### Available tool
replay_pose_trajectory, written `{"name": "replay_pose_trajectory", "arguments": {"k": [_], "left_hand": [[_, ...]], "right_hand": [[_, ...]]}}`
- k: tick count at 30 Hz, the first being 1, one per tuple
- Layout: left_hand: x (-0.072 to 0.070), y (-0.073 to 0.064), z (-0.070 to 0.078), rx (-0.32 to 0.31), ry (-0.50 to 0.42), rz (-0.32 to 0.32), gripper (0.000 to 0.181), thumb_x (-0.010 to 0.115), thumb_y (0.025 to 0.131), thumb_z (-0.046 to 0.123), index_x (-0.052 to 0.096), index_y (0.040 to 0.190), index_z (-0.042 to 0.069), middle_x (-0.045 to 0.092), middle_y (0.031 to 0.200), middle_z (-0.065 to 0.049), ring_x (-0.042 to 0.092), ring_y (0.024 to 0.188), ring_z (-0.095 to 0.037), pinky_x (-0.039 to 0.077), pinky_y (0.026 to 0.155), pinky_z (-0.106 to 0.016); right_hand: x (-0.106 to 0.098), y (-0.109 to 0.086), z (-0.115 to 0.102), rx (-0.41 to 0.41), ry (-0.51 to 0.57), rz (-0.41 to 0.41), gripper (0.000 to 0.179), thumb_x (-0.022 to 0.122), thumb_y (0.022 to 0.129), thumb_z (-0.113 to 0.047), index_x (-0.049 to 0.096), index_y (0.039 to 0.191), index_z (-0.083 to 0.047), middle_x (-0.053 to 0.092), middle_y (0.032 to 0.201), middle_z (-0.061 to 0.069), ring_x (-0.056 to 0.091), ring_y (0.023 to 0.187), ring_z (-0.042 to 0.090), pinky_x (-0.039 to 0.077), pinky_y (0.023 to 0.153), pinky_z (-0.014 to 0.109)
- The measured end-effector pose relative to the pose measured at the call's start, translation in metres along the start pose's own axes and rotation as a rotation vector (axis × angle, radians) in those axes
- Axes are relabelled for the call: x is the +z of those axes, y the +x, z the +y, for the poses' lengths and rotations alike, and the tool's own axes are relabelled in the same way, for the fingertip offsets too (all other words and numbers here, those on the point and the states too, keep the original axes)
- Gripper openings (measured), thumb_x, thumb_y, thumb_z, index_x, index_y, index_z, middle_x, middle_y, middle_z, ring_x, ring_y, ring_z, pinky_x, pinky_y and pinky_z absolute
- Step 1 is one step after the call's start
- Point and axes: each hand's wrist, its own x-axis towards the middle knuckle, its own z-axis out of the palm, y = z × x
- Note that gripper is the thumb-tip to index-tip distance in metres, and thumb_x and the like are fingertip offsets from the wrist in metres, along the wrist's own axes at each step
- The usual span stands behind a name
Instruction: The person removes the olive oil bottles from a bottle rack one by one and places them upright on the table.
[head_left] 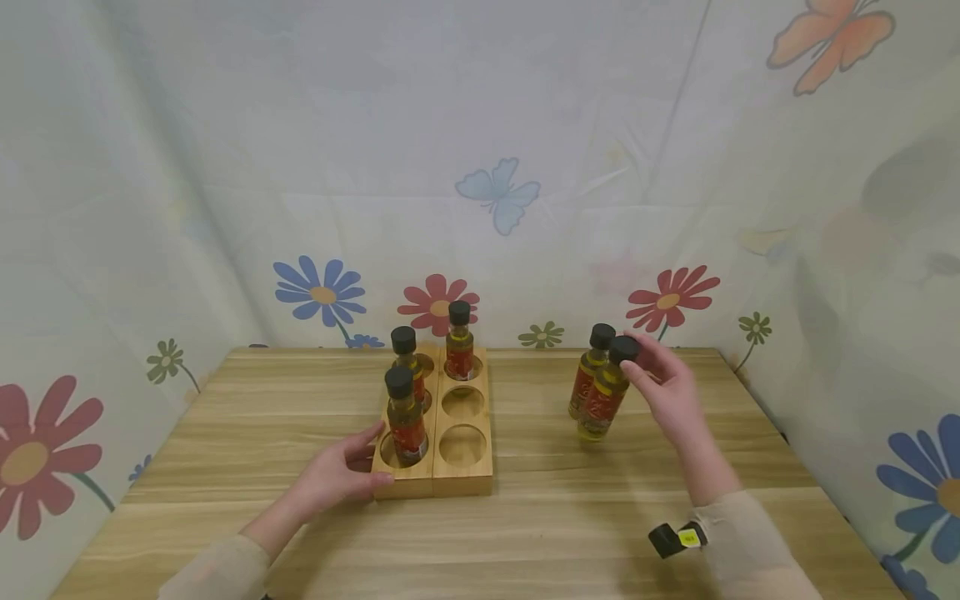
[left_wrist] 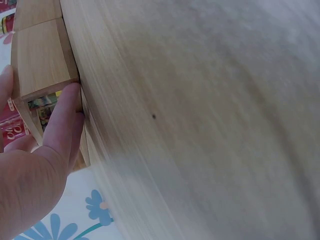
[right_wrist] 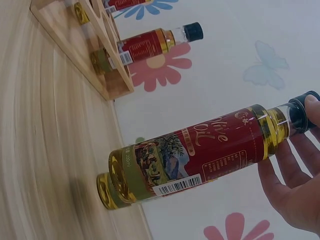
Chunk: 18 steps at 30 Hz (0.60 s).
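Note:
My right hand (head_left: 667, 396) pinches the black cap of an olive oil bottle (head_left: 603, 404), which leans slightly, its base close over the table. The red label reads "Olive Oil" in the right wrist view. Just behind it stands a second such bottle (head_left: 585, 379), partly hidden. At the near left corner of a wooden bottle rack (head_left: 463, 485), my left hand (head_left: 330, 477) grips the side, thumb at the front face. Three more bottles stand in the rack: one front left (head_left: 408, 435), one behind it (head_left: 405, 343), one back right (head_left: 460, 360). Round holes show in the rack's right row.
The wood-grain table (head_left: 540, 533) reaches back to a white curtain (head_left: 360, 167) printed with flowers and butterflies. A black strap with a yellow tag (head_left: 678, 539) sits at my right sleeve (head_left: 750, 542). Bare tabletop lies between rack and loose bottles.

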Motion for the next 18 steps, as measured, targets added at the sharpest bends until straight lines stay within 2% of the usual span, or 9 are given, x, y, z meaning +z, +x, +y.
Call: {"name": "replay_pose_trajectory", "arguments": {"k": [6, 18], "left_hand": [[0.0, -0.001, 0.0, 0.003, -0.005, 0.002, 0.091, 0.085, 0.08, 0.018, 0.033, 0.152, -0.001, 0.049, 0.138, -0.035, 0.055, 0.12, -0.045, 0.06, 0.071, -0.036], [0.001, -0.001, 0.001, -0.029, -0.007, 0.013, 0.091, 0.085, 0.08, 0.017, 0.034, 0.153, 0.001, 0.05, 0.138, -0.033, 0.057, 0.118, -0.043, 0.06, 0.069, -0.037]], "right_hand": [[-0.012, 0.001, 0.003, -0.006, -0.028, 0.028, 0.041, 0.064, 0.097, -0.01, 0.058, 0.137, -0.006, 0.062, 0.106, -0.016, 0.06, 0.098, 0.003, 0.05, 0.083, 0.013], [-0.027, 0.01, 0.012, 0.027, -0.109, 0.029, 0.044, 0.062, 0.099, -0.016, 0.053, 0.14, -0.003, 0.06, 0.108, -0.02, 0.057, 0.102, 0.0, 0.047, 0.084, 0.011]]}}
